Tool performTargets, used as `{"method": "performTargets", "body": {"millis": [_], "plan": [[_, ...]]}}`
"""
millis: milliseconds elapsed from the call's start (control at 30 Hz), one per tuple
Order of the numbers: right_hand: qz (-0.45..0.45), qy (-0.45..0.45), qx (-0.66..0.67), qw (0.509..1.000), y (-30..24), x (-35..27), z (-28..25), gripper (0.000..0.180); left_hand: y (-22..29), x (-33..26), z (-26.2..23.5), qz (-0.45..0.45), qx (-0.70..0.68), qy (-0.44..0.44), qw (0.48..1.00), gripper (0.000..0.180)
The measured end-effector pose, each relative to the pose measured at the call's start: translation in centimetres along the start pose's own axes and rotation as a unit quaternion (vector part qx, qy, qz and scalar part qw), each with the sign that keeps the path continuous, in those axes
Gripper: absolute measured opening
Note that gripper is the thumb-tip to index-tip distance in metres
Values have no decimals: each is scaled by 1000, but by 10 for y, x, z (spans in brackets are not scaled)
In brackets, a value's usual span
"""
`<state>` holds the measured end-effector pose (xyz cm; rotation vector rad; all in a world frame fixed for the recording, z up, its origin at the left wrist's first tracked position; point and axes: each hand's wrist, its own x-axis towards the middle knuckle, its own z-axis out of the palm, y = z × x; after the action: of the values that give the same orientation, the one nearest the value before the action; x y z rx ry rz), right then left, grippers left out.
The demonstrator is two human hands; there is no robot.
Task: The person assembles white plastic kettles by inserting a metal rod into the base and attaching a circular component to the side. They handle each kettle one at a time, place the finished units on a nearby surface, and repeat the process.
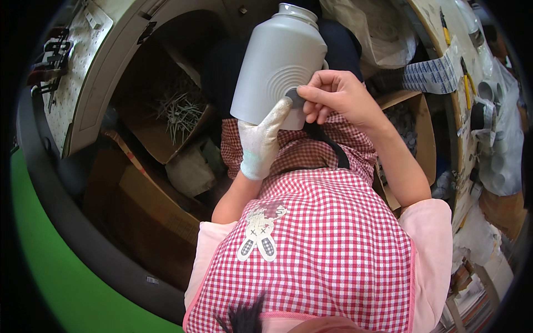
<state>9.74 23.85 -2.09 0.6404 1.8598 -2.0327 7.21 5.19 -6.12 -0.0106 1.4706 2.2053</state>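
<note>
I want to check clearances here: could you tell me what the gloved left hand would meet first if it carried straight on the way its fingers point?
The left hand already touches the grey metal flask with its fingertips, beside a small dark disc that the bare right hand presses on. The flask comes first.

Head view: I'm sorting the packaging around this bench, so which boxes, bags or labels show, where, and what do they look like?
Cardboard box: left of the grey bottle, open, brown, holding pale thin sticks.
Cardboard box: right of the right hand, open, brown, holding grey round pieces.
Clear plastic bag: top, crumpled.
Label strip: upper right, white with blue print.
</note>
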Motion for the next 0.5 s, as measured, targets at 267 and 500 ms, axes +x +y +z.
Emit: {"method": "performTargets", "body": {"millis": [267, 500], "plan": [[-188, 192, -346, 899, 26, 41, -3, 69, -6, 12, -25, 41, 47, -5, 998, 30], [-213, 202, -292, 910, 30, 45, 3, 86, -10, 22, -37, 81, 5, -52, 995, 40]]}}
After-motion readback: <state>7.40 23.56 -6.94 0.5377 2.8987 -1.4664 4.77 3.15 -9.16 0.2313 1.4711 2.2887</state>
